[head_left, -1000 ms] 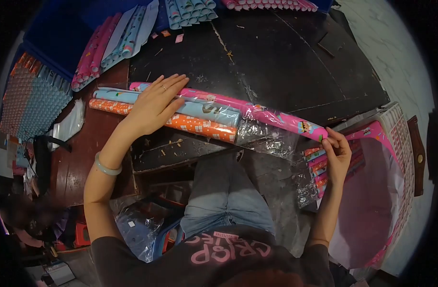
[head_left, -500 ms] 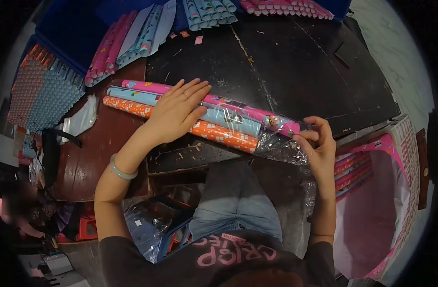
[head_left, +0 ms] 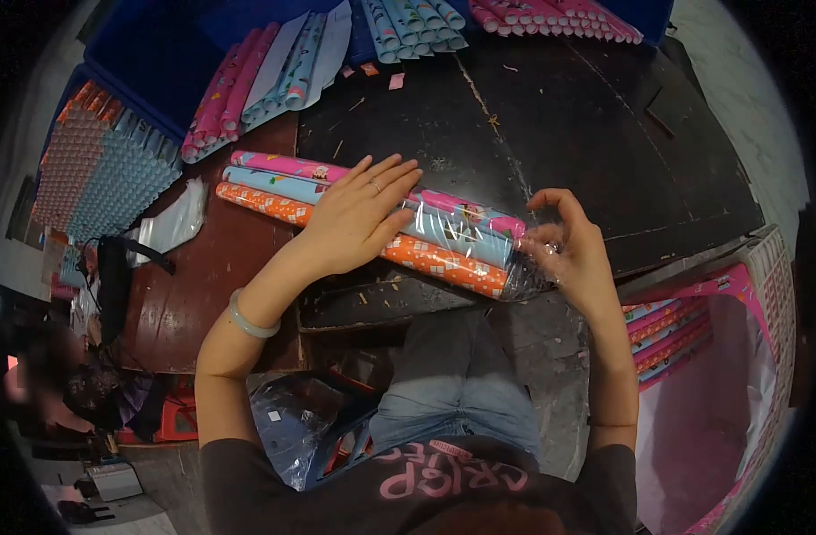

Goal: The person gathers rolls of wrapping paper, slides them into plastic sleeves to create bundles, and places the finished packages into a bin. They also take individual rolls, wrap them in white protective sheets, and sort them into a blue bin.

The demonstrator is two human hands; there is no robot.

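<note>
Three rolls of wrapping paper lie side by side on the tabletop: a pink roll, a light blue roll and an orange roll with a white pattern. A clear plastic sleeve covers at least their right part. My left hand rests flat across the middle of the rolls, fingers stretched out. At the right ends, my right hand has its fingers curled in a pinch on the crumpled sleeve end, close to the pink roll's tip.
Pink and blue rolls lie on a sheet at the back left, with more blue rolls and pink rolls behind. A large stack stands left, near flat clear bags. A lined basket at right holds several packed rolls.
The pink roll has slid left, so its right end now sits nearer the other rolls' ends. My right hand moved left with it. My left hand stays on the rolls; the view shifted slightly.
</note>
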